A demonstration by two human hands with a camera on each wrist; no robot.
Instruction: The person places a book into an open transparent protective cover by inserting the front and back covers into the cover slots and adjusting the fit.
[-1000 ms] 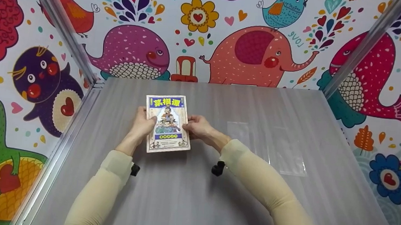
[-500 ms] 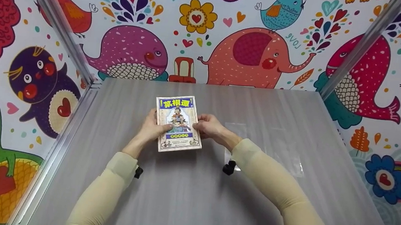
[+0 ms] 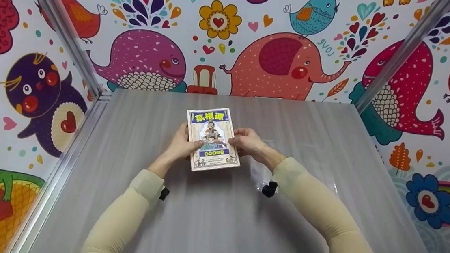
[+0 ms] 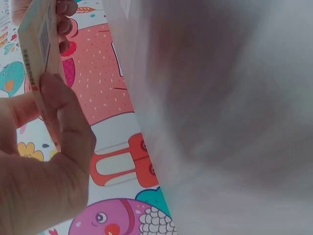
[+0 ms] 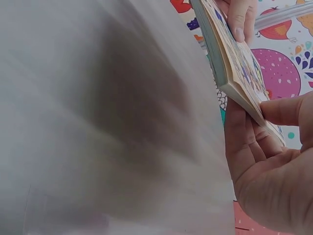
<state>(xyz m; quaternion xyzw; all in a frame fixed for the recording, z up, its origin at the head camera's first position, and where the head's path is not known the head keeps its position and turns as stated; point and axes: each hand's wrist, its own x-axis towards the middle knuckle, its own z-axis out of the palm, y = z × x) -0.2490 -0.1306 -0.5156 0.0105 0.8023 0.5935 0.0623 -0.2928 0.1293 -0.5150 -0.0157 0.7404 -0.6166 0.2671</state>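
A paperback book (image 3: 212, 139) with a blue title band and cartoon figures on its cover is held above the table, cover up. My left hand (image 3: 180, 144) grips its left edge, the thumb on the cover and the fingers underneath. On the opposite edge, my right hand (image 3: 250, 141) pinches the book between thumb and fingers. In the left wrist view, the spine of the book (image 4: 36, 73) and part of its back with a barcode show beside the left hand (image 4: 58, 147). The right wrist view shows the page edges of the book (image 5: 222, 63) over the right hand's fingers (image 5: 244, 142).
Clear plastic sleeves (image 3: 259, 172) lie flat on the grey table (image 3: 200, 222), partly hidden under the right forearm. Metal frame posts (image 3: 60, 30) stand at the table's back corners, before walls printed with cartoon animals. The book's shadow falls on the table below it.
Both hands have carried the book to the right across the view, toward the plastic sleeves, while keeping their hold. The right forearm now covers more of the sleeves. The head view has shifted slightly.
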